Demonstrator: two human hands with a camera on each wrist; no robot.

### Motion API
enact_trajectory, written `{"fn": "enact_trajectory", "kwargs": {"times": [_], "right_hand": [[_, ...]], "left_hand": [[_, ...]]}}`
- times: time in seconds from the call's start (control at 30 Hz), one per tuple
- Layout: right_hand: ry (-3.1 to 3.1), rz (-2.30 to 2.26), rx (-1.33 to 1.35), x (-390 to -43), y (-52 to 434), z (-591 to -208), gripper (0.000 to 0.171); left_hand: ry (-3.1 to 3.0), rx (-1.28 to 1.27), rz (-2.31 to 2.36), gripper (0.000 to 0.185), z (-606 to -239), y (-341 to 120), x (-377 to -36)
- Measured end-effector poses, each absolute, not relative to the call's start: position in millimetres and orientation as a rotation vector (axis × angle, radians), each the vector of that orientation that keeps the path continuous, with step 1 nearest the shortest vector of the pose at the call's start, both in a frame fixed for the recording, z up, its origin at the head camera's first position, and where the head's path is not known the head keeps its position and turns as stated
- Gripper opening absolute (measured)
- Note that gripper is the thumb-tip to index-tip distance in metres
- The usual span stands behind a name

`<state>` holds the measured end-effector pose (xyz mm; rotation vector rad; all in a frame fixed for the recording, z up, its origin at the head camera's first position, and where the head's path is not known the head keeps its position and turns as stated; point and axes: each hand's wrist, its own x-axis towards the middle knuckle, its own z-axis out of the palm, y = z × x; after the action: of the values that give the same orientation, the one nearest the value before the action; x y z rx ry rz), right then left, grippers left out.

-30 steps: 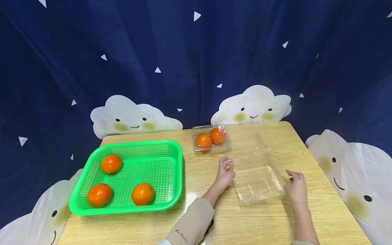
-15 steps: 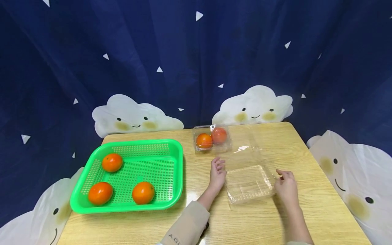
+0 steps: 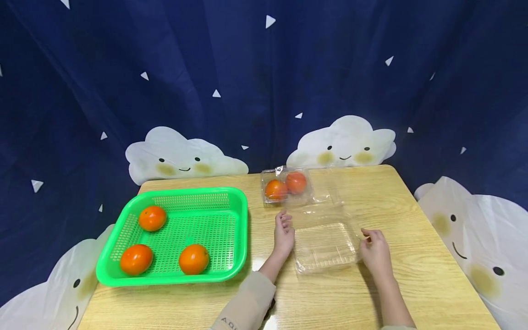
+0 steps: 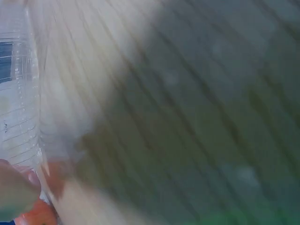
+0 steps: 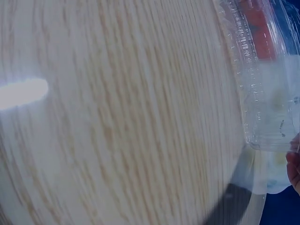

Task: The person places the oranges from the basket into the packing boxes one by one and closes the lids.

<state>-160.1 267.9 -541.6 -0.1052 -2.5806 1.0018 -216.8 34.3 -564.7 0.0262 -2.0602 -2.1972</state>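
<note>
An open, clear plastic clamshell box [image 3: 326, 259] sits between my two hands in the head view, its lid [image 3: 317, 197] tilted back toward the far side. My left hand [image 3: 283, 236] holds the box's left side with its fingers bent; in the left wrist view a fingertip [image 4: 18, 192] shows by the clear wall. On the opposite side my right hand [image 3: 376, 254] grips the right edge, and its fingers [image 5: 293, 164] meet a box corner in the right wrist view. Whether the base touches the table cannot be told.
A green plastic basket [image 3: 241, 229] with 3 round orange fruits, one of them [image 3: 194, 259] at its front, stands on the left. Behind the open box, a second clear box [image 3: 266, 201] contains two similar fruits. A dark blue curtain [image 3: 264, 91] backs the wooden table [image 3: 412, 256].
Both hands have moved left together, carrying or sliding the open box with them. Its lid now overlaps the second box in view. The basket and fruits stay put.
</note>
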Motion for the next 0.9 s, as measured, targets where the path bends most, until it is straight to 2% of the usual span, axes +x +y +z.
{"fn": "enact_trajectory", "kwargs": {"times": [0.2, 0.43, 0.67, 0.9], "right_hand": [[-2.587, 0.99, -0.071, -160.9, 260.8, -541.9, 0.03], [-2.583, 0.937, -0.003, -163.6, 252.9, -542.9, 0.029], [-2.633, 0.899, 0.106, -166.5, 246.8, -542.4, 0.027], [-2.675, 0.847, 0.162, -173.2, 239.9, -542.2, 0.021]], "left_hand": [[-2.248, 0.113, -1.953, 0.06, -557.1, 25.4, -216.7], [-2.534, 0.197, -1.491, 0.054, -551.2, 15.1, -217.2], [-2.708, 0.178, -1.021, 0.046, -546.8, 6.6, -217.8], [-2.76, 0.188, -0.808, 0.046, -543.7, 0.1, -219.1]]}}
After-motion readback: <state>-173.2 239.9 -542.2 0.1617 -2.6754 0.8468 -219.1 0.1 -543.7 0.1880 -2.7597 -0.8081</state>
